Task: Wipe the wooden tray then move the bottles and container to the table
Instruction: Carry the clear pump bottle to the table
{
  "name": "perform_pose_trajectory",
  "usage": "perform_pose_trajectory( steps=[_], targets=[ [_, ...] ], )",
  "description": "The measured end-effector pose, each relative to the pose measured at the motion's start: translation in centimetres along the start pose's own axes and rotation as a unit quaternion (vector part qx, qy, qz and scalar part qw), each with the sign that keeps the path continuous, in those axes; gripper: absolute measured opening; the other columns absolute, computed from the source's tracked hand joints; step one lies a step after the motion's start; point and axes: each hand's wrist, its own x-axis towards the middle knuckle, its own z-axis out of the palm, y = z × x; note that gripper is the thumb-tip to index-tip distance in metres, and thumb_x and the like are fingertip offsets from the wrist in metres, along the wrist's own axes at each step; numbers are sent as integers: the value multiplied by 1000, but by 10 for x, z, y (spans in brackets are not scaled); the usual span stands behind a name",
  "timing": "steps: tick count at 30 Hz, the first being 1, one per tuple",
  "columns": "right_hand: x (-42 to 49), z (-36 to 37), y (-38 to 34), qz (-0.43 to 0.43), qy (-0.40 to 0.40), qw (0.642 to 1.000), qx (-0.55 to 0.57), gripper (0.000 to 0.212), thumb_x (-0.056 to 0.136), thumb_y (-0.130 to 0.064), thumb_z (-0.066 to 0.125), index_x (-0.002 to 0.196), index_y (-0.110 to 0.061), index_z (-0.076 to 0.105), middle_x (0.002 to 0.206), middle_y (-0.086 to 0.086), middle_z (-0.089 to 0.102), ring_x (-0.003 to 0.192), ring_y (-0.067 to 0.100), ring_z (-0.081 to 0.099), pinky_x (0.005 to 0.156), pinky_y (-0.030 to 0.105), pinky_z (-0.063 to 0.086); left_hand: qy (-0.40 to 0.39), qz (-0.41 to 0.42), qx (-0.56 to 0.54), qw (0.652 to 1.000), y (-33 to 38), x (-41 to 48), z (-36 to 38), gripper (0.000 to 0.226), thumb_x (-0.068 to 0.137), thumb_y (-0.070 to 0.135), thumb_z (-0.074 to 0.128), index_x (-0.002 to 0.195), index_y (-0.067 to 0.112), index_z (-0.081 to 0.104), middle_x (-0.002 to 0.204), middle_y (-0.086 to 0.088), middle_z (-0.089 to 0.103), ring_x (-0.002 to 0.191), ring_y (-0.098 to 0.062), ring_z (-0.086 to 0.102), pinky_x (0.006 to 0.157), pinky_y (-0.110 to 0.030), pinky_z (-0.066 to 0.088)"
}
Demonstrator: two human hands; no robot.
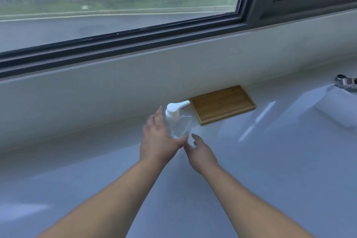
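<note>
On the pale counter (251, 170), left of the wooden tray (222, 104), our left hand (158, 139) wrapped the clear pump bottle (176, 120), upright. Our right hand (201, 150) hovered just beside its base, fingers loose; contact unclear. Tray sat against the wall.

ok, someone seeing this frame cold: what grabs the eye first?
First the clear pump bottle with its white pump head, standing mid-frame on the pale countertop; the left hand is wrapped around it and the right hand is open just beside its base. Next, the empty wooden tray just right of the bottle, against the wall under the big window. A metal tap shows at the right edge.
</note>
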Motion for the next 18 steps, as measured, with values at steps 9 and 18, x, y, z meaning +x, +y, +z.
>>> perform_pose_trajectory(
  steps=[9,18],
  targets=[
    [-19,77,-59,76,-121,965,222,51,105,-28,46,155,-30,41,119,-9,60,101,23,71,105,46,53,67,-47,0,997,-60,-20,-70,117,71,59,82,164,26,19,155,-2,38,138,-25,36,102,-38,41],
    [-121,235,-128,22,-251,953,166,46,105,-27,48,150,-31,49,138,-5,59,107,24,70,101,41,55,177,-166,2,970,-192,-122,-197,113,70,56,81,162,30,21,148,5,41,133,-25,39,97,-34,40]
  ],
)
